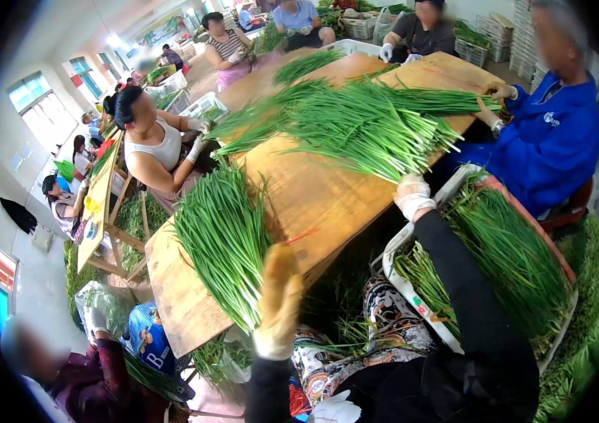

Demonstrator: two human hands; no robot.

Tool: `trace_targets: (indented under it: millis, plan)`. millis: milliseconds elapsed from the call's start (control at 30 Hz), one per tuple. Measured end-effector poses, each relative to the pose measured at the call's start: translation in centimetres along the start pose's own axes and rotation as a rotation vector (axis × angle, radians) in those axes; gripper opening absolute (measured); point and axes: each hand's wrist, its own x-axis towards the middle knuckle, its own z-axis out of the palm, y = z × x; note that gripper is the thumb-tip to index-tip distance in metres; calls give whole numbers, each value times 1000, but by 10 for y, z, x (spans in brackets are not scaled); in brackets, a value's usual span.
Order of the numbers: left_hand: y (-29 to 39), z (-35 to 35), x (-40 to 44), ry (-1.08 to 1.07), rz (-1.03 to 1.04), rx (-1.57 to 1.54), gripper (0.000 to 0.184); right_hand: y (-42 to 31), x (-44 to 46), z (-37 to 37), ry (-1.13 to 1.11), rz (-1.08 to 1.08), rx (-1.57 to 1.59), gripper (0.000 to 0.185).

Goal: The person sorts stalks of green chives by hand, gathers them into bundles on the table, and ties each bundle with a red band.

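My left hand [278, 303], in a yellowed glove, is upright and slightly blurred, with its fingers stretched and thumb apart. It is beside the white stem ends of a bunch of garlic chives [222, 240] lying on the wooden table [299, 190]. My right hand [413, 196], in a white glove, reaches to the near stem ends of a large pile of garlic chives [363, 127]. Its fingers look curled at the stems; the fingertips are partly hidden. A thin red tie [304, 235] lies on the table between the two heaps.
A white crate [392, 264] full of chives stands under my right arm. A person in blue [553, 141] sits at the right, a person in a white top [158, 151] across to the left, and a person in a dark red sleeve [112, 377] lower left. Loose greens [589, 324] cover the floor.
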Motion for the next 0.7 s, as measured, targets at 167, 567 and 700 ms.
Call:
trace_targets:
  millis: [167, 567, 700]
  plan:
    - [-100, 57, 16, -347, -404, -390, 49, -10, 36, 55, -96, 10, 223, 28]
    - [-173, 123, 80, -278, -888, -814, 45, -28, -92, -49, -518, -487, 896, 34]
    - [-201, 116, 73, -241, -897, -717, 28, -13, -116, -57, -404, -705, 959, 30]
